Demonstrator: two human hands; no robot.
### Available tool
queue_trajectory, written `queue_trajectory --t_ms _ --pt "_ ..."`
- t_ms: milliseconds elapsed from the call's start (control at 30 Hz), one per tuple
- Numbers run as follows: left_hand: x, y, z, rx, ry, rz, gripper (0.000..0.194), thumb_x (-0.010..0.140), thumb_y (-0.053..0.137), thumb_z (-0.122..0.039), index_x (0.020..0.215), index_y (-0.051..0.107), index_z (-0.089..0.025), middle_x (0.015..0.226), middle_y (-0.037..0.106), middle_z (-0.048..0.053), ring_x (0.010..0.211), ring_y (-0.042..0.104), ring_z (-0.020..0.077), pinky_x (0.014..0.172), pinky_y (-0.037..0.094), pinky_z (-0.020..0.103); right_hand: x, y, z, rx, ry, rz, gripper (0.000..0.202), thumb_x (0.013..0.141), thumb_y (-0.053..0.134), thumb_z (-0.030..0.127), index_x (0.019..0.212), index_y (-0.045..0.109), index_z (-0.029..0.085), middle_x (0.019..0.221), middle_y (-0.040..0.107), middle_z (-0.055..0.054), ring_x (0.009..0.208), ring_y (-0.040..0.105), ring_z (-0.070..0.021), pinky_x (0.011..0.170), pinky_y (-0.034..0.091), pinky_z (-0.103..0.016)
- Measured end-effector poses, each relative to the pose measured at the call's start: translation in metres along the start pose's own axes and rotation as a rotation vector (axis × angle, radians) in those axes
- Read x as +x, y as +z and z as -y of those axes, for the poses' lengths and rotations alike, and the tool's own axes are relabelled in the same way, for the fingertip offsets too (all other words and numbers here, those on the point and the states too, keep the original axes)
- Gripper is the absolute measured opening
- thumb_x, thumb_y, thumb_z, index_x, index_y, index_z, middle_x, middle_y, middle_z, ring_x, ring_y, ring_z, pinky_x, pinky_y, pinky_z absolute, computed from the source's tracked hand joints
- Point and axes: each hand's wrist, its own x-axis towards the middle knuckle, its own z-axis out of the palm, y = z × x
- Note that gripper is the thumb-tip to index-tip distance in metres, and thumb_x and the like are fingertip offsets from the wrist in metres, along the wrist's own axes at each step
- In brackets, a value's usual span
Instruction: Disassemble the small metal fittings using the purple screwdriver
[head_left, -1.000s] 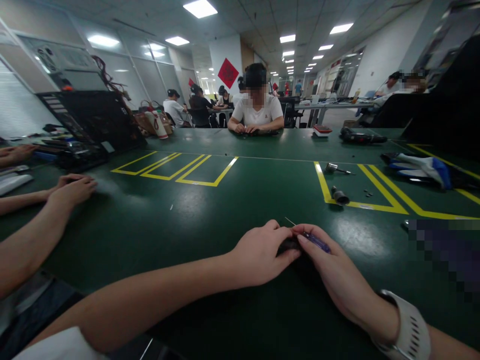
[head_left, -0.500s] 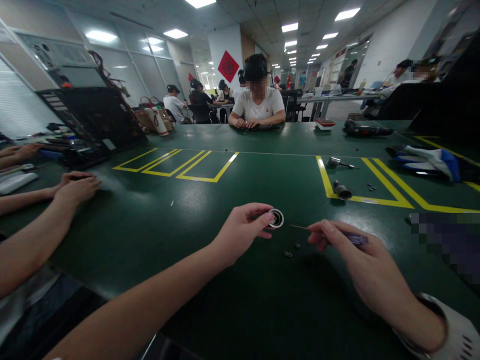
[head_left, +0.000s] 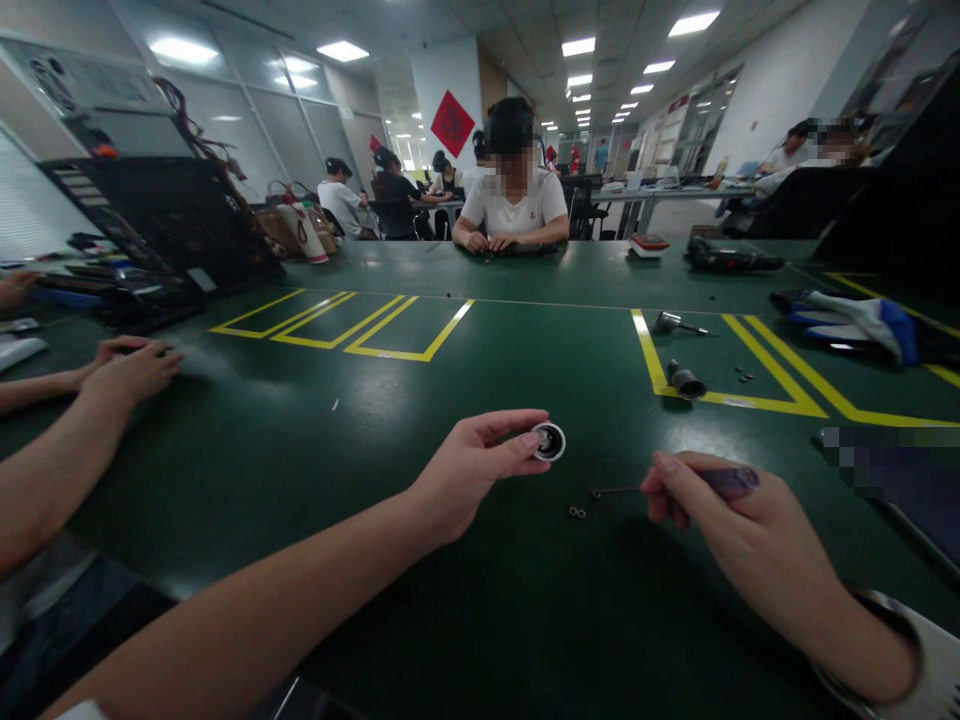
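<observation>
My left hand is closed around a round, hollow metal part, its open end facing me and its inside dark. In my right hand is a thin screwdriver with a translucent purple handle, gripped by closed fingers. Its slim shaft points left, and the tip is at a small dark ring on the table, seemingly touching it. Two more small rings lie side by side just left of and below that one.
On the green table, a metal cup-shaped part, a shafted part and small bits lie inside yellow tape. Beyond are gloves and a black power tool. A co-worker's hands rest at left; another person sits opposite.
The screwdriver has dropped from beside the metal part down to the single ring, as my right hand shifted slightly right and down. My left hand keeps its hold, with the part slightly lower.
</observation>
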Motion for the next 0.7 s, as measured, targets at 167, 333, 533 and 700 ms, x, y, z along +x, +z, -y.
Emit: queue_trajectory --t_ms 167,333,533,700 --pt "-0.001 0.001 0.0 0.005 -0.013 0.016 0.027 0.077 0.067 -0.015 0.104 0.066 -0.018 0.104 0.069 0.006 0.094 0.065 0.0179 0.086 0.052 0.033 -0.001 0.0 0.001 -0.06 -0.047 0.033 0.04 0.086 0.042 0.044 0.061 0.064 0.022 0.052 0.063 0.0 0.047 0.058 -0.0152 0.043 0.042 -0.025" --pt "-0.002 0.001 0.002 0.005 -0.006 0.024 0.03 0.077 0.067 -0.014 0.106 0.066 -0.017 0.1 0.071 0.005 0.094 0.065 0.016 0.09 0.049 0.033 -0.005 0.006 0.002 -0.09 -0.2 0.022 0.037 0.088 0.043 0.039 0.063 0.063 0.022 0.055 0.063 0.001 0.049 0.059 -0.0145 0.047 0.044 -0.026" --pt "-0.003 0.0 0.004 0.014 -0.003 0.007 0.034 0.075 0.068 -0.013 0.109 0.064 -0.018 0.103 0.07 0.006 0.095 0.064 0.017 0.091 0.048 0.035 -0.016 0.01 -0.004 0.003 -0.434 -0.066 0.021 0.09 0.046 0.025 0.074 0.061 0.023 0.065 0.064 0.0 0.059 0.061 -0.0143 0.053 0.048 -0.026" --pt "-0.004 0.002 0.007 0.052 -0.004 -0.011 0.036 0.069 0.071 -0.01 0.103 0.065 -0.017 0.099 0.07 0.005 0.091 0.065 0.0169 0.091 0.046 0.036 -0.027 0.007 -0.001 -0.034 -0.689 -0.089 0.02 0.087 0.047 0.016 0.101 0.057 0.026 0.089 0.068 -0.002 0.087 0.064 -0.0151 0.077 0.05 -0.026"
